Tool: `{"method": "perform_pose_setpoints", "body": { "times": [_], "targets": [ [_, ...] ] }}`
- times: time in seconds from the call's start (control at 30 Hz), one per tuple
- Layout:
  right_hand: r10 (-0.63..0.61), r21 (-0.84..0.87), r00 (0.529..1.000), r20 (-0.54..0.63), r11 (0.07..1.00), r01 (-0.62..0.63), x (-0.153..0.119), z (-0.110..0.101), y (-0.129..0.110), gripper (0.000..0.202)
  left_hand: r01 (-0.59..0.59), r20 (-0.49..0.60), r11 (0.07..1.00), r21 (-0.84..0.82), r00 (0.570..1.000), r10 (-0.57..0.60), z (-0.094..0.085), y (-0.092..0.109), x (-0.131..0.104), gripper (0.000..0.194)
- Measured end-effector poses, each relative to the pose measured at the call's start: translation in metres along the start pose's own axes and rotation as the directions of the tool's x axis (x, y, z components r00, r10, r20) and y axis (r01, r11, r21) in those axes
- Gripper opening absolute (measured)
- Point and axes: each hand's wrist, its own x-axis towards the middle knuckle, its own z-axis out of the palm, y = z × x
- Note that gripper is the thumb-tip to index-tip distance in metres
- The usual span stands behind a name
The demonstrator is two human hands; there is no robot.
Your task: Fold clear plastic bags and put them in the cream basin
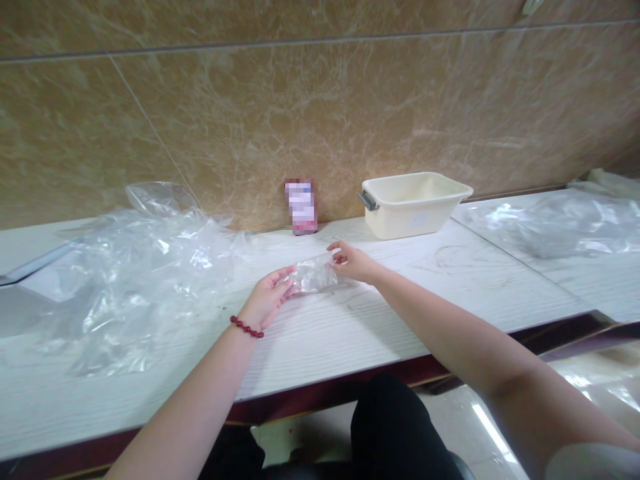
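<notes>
A small clear plastic bag is stretched between my two hands, just above the white table. My left hand, with a dark red bead bracelet at its wrist, grips the bag's left end between thumb and fingers. At the other end, my right hand pinches the bag's upper right edge. What the bag holds, if anything, is too small to make out. To the left lies a large heap of clear plastic bags.
A cream bin with a grey handle stands at the back right, near the wall. A phone leans upright against the wall behind my hands. More clear plastic lies at the far right. The table's dark front edge runs above my knees.
</notes>
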Motion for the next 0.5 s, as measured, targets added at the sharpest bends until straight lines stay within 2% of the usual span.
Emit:
{"method": "perform_pose_setpoints", "body": {
  "times": [0.07,0.13,0.3,0.4,0.5],
  "targets": [
    [-0.047,0.077,0.994,0.094,0.996,0.04,-0.001,-0.002,-0.002,0.053,0.018,-0.012,1.0,-0.014,1.0,-0.018,0.002,0.003,-0.001,0.028],
    [-0.068,0.17,0.981,0.182,0.985,0.036,-0.001,-0.002,-0.004,0.053,0.031,-0.025,0.999,-0.032,0.999,-0.031,0.003,0.005,-0.002,0.027],
    [-0.01,0.438,0.956,0.294,0.89,-0.126,-0.003,0.002,-0.01,0.038,0.055,-0.053,0.994,-0.093,0.997,-0.06,0.002,0.008,-0.001,0.025],
    [0.049,0.477,0.942,0.331,0.853,-0.211,-0.004,0.003,-0.013,0.031,0.057,-0.057,0.993,-0.107,0.996,-0.064,0.001,0.007,-0.001,0.024],
    [0.072,0.477,0.938,0.339,0.846,-0.237,-0.004,0.003,-0.013,0.023,0.061,-0.067,0.994,-0.089,0.996,-0.067,0.001,0.006,0.0,0.023]
  ]
}}
